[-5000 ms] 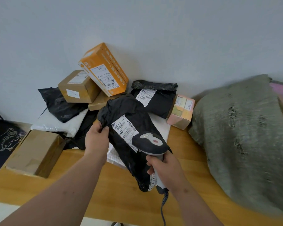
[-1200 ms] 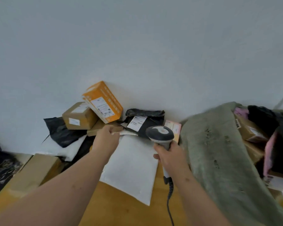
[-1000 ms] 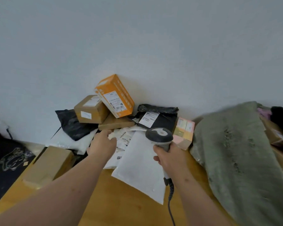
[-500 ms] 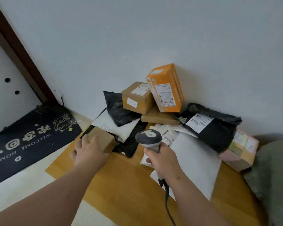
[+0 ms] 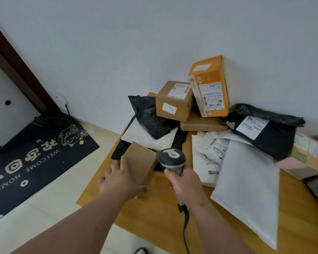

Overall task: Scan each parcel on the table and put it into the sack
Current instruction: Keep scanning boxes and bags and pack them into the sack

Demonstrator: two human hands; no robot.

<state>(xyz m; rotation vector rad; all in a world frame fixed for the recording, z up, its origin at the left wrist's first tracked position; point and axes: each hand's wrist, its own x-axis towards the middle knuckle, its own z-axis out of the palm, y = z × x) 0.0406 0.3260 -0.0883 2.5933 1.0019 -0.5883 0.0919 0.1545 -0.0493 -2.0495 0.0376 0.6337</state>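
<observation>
Risk sits with the plain brown box (image 5: 139, 163) at the desk's (image 5: 160, 211) left edge: left hand (image 5: 118, 179) lies spread on it, right hand (image 5: 184, 182) clutches the scanner (image 5: 171, 158), and no label faces up, so fumbling a one-handed flip could tip it floorward.

From my remote feed: a plain brown carton (image 5: 139, 161) lies flat at the wooden table's (image 5: 160, 213) left corner, 1 parcel apart from the heap by the wall, where an orange box (image 5: 209, 87) leans on a labelled brown box (image 5: 173, 101). Black mailers (image 5: 268, 136) and a white padded envelope (image 5: 249, 191) lie right.
</observation>
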